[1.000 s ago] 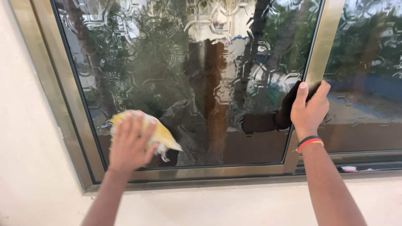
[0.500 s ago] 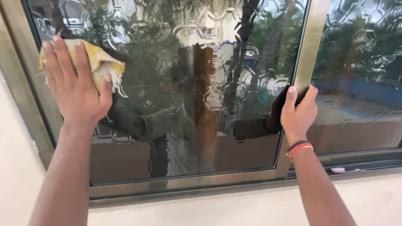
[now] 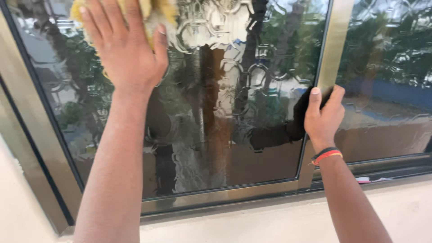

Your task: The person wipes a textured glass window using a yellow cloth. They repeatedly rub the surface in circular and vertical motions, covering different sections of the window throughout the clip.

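Yellow cloth [image 3: 153, 10] pressed flat under left hand [image 3: 126, 49] near the patterned pane's [image 3: 216, 112] top edge, mid-wipe; right hand [image 3: 323, 118] grips the frame upright [image 3: 335, 42].

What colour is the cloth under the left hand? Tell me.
Yellow: the cloth shows pressed to the glass in the head view.
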